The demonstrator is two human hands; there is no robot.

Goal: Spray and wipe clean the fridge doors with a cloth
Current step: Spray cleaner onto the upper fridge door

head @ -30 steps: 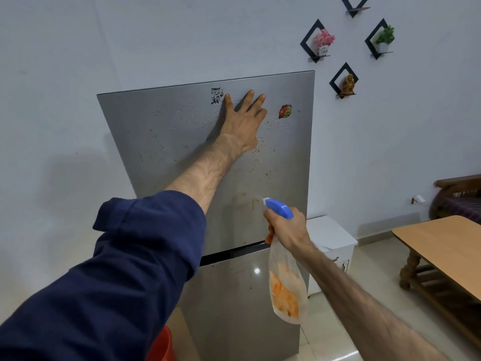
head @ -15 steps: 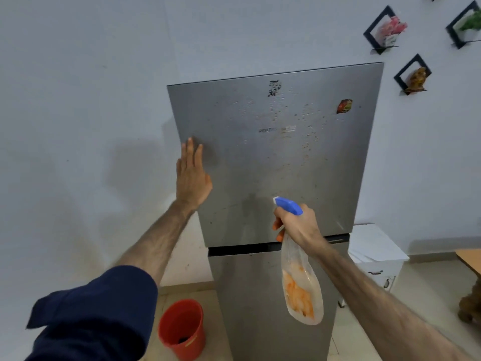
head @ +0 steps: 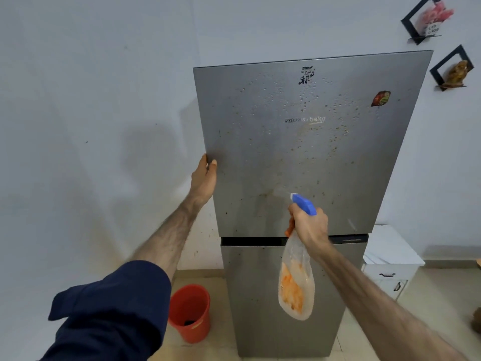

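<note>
A grey two-door fridge stands against the white wall. Its upper door [head: 307, 157] is speckled with droplets and brown spots, and carries two stickers and a brand name. The lower door [head: 260, 295] is below a dark gap. My left hand [head: 204, 179] grips the left edge of the upper door, fingers wrapped behind it. My right hand [head: 308, 225] holds a spray bottle [head: 296, 285] with a blue head and a clear body with an orange label, nozzle aimed at the upper door. No cloth is in view.
A red bucket [head: 191, 312] sits on the floor left of the fridge. A white cabinet [head: 390, 259] stands at its right. Small black wall shelves [head: 451, 67] with ornaments hang at the upper right.
My left hand slid from the top middle of the upper door down to its left edge and closed around it. The view shifted left, and the bottle stays aimed at the door.
</note>
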